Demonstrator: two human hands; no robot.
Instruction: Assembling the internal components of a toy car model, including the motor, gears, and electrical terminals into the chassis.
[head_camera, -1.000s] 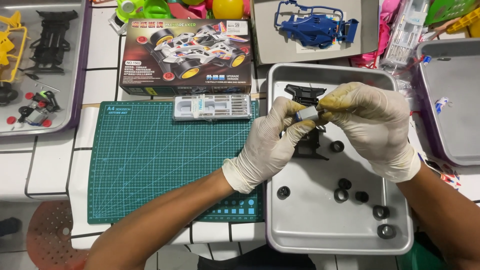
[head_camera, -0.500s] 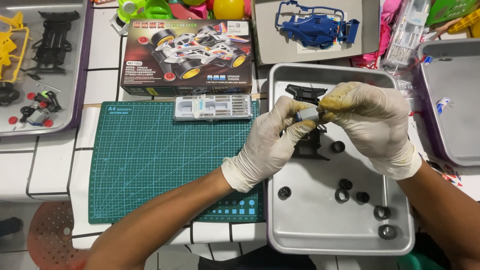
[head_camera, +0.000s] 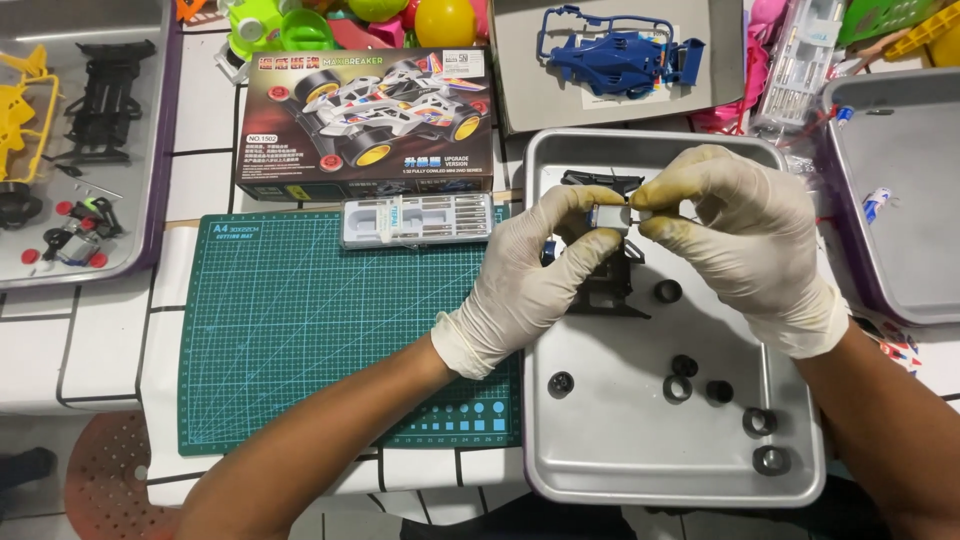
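Observation:
Both of my hands wear pale latex gloves and meet above a metal tray (head_camera: 640, 470). My left hand (head_camera: 530, 280) and my right hand (head_camera: 740, 235) pinch a small silvery motor-like part (head_camera: 607, 217) between their fingertips. Under the hands lies a black toy car chassis (head_camera: 605, 285), partly hidden. Several small black wheels and rings (head_camera: 690, 385) are scattered over the tray floor, one of them (head_camera: 667, 291) close to my right hand.
A green cutting mat (head_camera: 300, 340) lies left of the tray, with a clear case of screwdriver bits (head_camera: 415, 220) at its top edge. Behind are a toy car box (head_camera: 365, 120), a blue car body on grey card (head_camera: 620, 50), and trays at both sides (head_camera: 900, 200), (head_camera: 80, 150).
Both hands have stayed over the tray with the small part between them; the fingers shifted only slightly.

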